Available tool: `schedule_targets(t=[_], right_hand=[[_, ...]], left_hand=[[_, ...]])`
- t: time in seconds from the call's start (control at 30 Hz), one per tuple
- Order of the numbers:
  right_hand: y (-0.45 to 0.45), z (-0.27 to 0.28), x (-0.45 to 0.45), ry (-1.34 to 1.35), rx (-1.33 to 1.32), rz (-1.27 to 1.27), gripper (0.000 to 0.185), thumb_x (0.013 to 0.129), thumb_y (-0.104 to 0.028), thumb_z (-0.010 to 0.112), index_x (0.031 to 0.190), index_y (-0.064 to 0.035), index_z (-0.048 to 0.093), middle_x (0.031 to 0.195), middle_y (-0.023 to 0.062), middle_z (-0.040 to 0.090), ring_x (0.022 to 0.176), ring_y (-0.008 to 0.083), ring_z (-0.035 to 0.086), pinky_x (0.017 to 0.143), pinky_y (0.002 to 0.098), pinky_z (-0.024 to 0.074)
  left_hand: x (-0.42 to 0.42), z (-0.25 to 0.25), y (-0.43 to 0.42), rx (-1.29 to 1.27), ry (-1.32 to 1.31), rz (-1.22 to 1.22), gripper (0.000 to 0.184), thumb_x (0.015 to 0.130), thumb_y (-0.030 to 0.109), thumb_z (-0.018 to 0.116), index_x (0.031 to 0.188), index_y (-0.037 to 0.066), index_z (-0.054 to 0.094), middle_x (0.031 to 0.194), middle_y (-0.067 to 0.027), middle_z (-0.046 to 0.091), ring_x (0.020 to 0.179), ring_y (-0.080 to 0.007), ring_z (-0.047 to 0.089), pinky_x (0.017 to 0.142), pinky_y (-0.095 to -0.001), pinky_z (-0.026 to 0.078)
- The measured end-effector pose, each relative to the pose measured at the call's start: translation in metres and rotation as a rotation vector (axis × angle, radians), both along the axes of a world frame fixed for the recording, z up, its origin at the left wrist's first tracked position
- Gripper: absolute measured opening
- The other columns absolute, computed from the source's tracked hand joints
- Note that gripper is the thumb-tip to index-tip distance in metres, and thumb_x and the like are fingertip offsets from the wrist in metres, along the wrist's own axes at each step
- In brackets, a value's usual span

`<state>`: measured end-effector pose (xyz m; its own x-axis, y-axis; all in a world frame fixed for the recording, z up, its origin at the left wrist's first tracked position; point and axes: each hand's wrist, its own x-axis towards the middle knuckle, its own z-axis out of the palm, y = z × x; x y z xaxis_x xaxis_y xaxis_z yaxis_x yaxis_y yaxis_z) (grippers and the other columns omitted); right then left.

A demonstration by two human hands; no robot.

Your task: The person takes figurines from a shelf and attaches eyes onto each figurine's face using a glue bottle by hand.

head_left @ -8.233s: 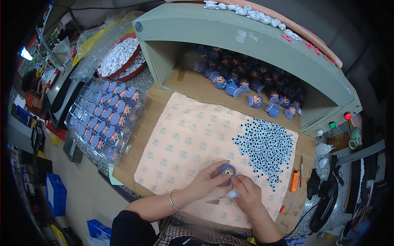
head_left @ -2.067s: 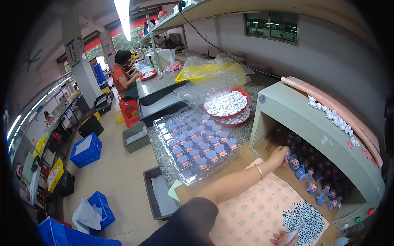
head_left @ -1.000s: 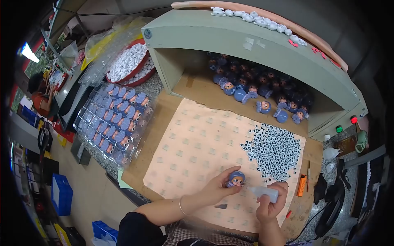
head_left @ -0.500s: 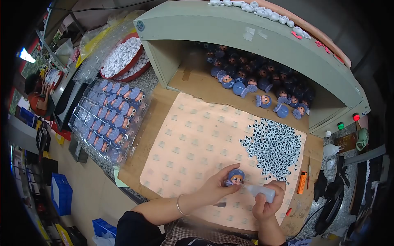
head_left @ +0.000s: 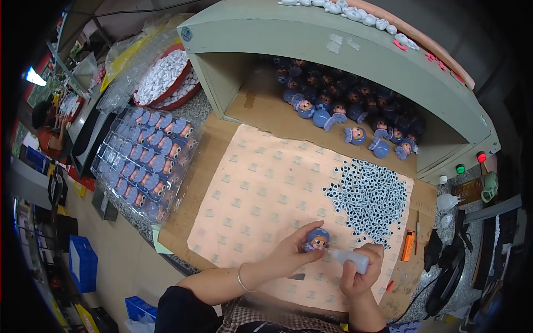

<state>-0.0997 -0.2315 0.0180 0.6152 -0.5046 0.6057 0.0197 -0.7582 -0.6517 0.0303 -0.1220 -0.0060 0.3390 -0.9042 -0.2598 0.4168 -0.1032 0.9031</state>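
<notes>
Between the fingers and thumb of my left hand [head_left: 294, 252] is a small doll head [head_left: 318, 238] with a blue-purple hood, its face turned up. My right hand [head_left: 361, 273] is wrapped around a translucent white squeeze bottle [head_left: 353, 261]. The bottle's narrow tip points left and sits right by the lower part of the doll head; I cannot tell whether it touches. Both hands are over a pink patterned cloth [head_left: 261, 188]. A pile of small black-and-white eye pieces [head_left: 369, 200] lies on the cloth just beyond my right hand.
Many similar doll heads [head_left: 355, 135] fill the grey-green cabinet [head_left: 233, 41]. Clear trays of finished-looking heads [head_left: 147, 158] stand left, before red bowls of white parts [head_left: 164, 77]. An orange lighter [head_left: 408, 246] lies at right. Another person [head_left: 50, 136] sits far left.
The view has shifted very slightly. Both hands keep their hold on the doll head and the squeeze bottle, with almost no movement.
</notes>
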Motion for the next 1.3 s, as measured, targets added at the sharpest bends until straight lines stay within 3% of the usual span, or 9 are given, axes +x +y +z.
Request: schedule_targets(t=[0.2, 0.3, 0.5, 0.7, 0.8, 0.9, 1.0, 1.1, 1.3], right_hand=[[-0.0022, -0.0009, -0.0046, -0.032, 0.069, -0.058, 0.024, 0.072, -0.010, 0.057, 0.090, 0.0008, 0.047, 0.077, 0.0134, 0.045, 0.066, 0.0221, 0.044, 0.058, 0.0299, 0.0387], [-0.0002, 0.0033, -0.0025, 0.010, 0.106, -0.086, 0.018, 0.080, -0.018, 0.046, 0.085, -0.0004, 0.042, 0.077, 0.0094, 0.040, 0.070, 0.0158, 0.037, 0.062, 0.0275, 0.0335], [-0.0046, -0.0017, -0.0052, -0.017, 0.046, -0.067, 0.023, 0.074, -0.012, 0.057, 0.091, 0.0005, 0.047, 0.077, 0.0134, 0.045, 0.067, 0.0220, 0.044, 0.058, 0.0300, 0.0384], [-0.0048, -0.0036, -0.0052, -0.016, 0.038, -0.076, 0.024, 0.073, -0.012, 0.058, 0.091, 0.0004, 0.047, 0.077, 0.0136, 0.046, 0.067, 0.0224, 0.045, 0.058, 0.0297, 0.0386], [-0.0029, -0.0025, -0.0035, 0.029, 0.061, -0.070, 0.019, 0.080, -0.017, 0.049, 0.086, 0.0000, 0.042, 0.079, 0.0095, 0.040, 0.071, 0.0163, 0.038, 0.061, 0.0271, 0.0342], [-0.0039, -0.0049, -0.0046, -0.002, 0.067, -0.065, 0.023, 0.073, -0.011, 0.058, 0.090, 0.0006, 0.048, 0.076, 0.0133, 0.047, 0.067, 0.0225, 0.045, 0.058, 0.0297, 0.0387], [-0.0038, -0.0036, -0.0045, 0.021, 0.073, -0.061, 0.022, 0.073, -0.010, 0.057, 0.089, 0.0005, 0.048, 0.076, 0.0130, 0.047, 0.068, 0.0226, 0.045, 0.059, 0.0302, 0.0387], [-0.0044, 0.0001, -0.0016, 0.032, 0.069, -0.089, 0.024, 0.083, -0.023, 0.048, 0.085, -0.0001, 0.042, 0.079, 0.0089, 0.039, 0.070, 0.0152, 0.038, 0.060, 0.0258, 0.0338], [-0.0053, -0.0036, -0.0012, 0.022, 0.061, -0.117, 0.023, 0.083, -0.023, 0.047, 0.086, -0.0007, 0.041, 0.080, 0.0090, 0.040, 0.070, 0.0148, 0.037, 0.062, 0.0269, 0.0341]], left_hand=[[0.0012, 0.0020, -0.0010, -0.001, 0.056, 0.020, 0.060, 0.079, -0.002, 0.056, 0.131, 0.006, 0.026, 0.109, -0.0086, 0.048, 0.098, -0.0146, 0.051, 0.082, -0.0237, 0.044], [0.0022, 0.0056, -0.0009, 0.015, 0.099, 0.026, 0.060, 0.079, -0.003, 0.056, 0.131, 0.006, 0.025, 0.110, -0.0098, 0.048, 0.101, -0.0171, 0.052, 0.083, -0.0247, 0.045], [0.0029, 0.0069, -0.0009, 0.014, 0.107, 0.023, 0.060, 0.080, -0.003, 0.055, 0.131, 0.006, 0.024, 0.110, -0.0104, 0.048, 0.101, -0.0185, 0.053, 0.082, -0.0250, 0.045], [0.0024, 0.0036, -0.0010, -0.008, 0.134, 0.026, 0.060, 0.080, -0.003, 0.054, 0.131, 0.005, 0.023, 0.111, -0.0105, 0.047, 0.102, -0.0188, 0.052, 0.083, -0.0255, 0.045], [0.0027, 0.0035, -0.0012, -0.011, 0.132, 0.024, 0.060, 0.081, -0.002, 0.054, 0.131, 0.005, 0.023, 0.111, -0.0104, 0.047, 0.102, -0.0187, 0.052, 0.083, -0.0256, 0.045], [0.0028, 0.0038, -0.0010, -0.003, 0.129, 0.022, 0.059, 0.081, -0.002, 0.055, 0.131, 0.005, 0.024, 0.110, -0.0103, 0.047, 0.101, -0.0181, 0.052, 0.083, -0.0253, 0.045], [0.0014, 0.0020, -0.0002, 0.002, 0.123, 0.024, 0.059, 0.081, -0.002, 0.055, 0.131, 0.005, 0.025, 0.110, -0.0101, 0.047, 0.101, -0.0174, 0.052, 0.082, -0.0250, 0.045], [0.0017, 0.0034, -0.0008, -0.005, 0.123, 0.025, 0.058, 0.081, -0.002, 0.054, 0.131, 0.005, 0.025, 0.110, -0.0103, 0.047, 0.100, -0.0175, 0.053, 0.082, -0.0248, 0.045], [0.0005, 0.0018, -0.0006, -0.017, 0.164, 0.033, 0.057, 0.081, -0.002, 0.053, 0.130, 0.006, 0.025, 0.111, -0.0111, 0.047, 0.102, -0.0194, 0.053, 0.082, -0.0251, 0.045]])
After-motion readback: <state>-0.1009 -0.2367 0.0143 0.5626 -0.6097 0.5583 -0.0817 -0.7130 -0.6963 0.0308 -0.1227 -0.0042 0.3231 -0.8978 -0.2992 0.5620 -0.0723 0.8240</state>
